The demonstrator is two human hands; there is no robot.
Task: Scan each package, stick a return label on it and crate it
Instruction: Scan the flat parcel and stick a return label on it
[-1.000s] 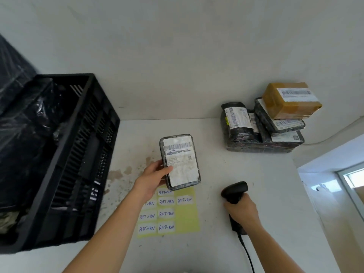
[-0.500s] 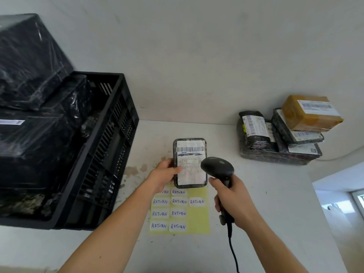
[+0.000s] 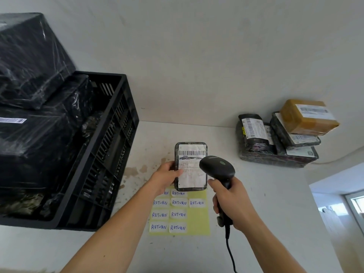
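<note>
My left hand (image 3: 165, 177) holds a small dark package (image 3: 189, 174) upright over the table, its white barcode label facing me. My right hand (image 3: 233, 201) grips a black corded scanner (image 3: 217, 168) by the handle, and the scanner's head overlaps the package's right edge. Below them lies a yellow sheet (image 3: 199, 219) with several white "RETURN" labels. A black slatted crate (image 3: 110, 154) at the left holds several black-wrapped packages. At the back right waits a stack of packages (image 3: 275, 152) with a brown box (image 3: 307, 117) on top.
The white table (image 3: 266, 203) ends at the right, where the floor and a doorway (image 3: 352, 203) show below. A white wall rises behind the table. Brown stains (image 3: 136, 171) mark the tabletop near the crate. The scanner cable (image 3: 230, 253) trails toward me.
My right hand has lifted the scanner off the table and brought it up against the package in my left hand. The view has shifted left, showing more of the crate.
</note>
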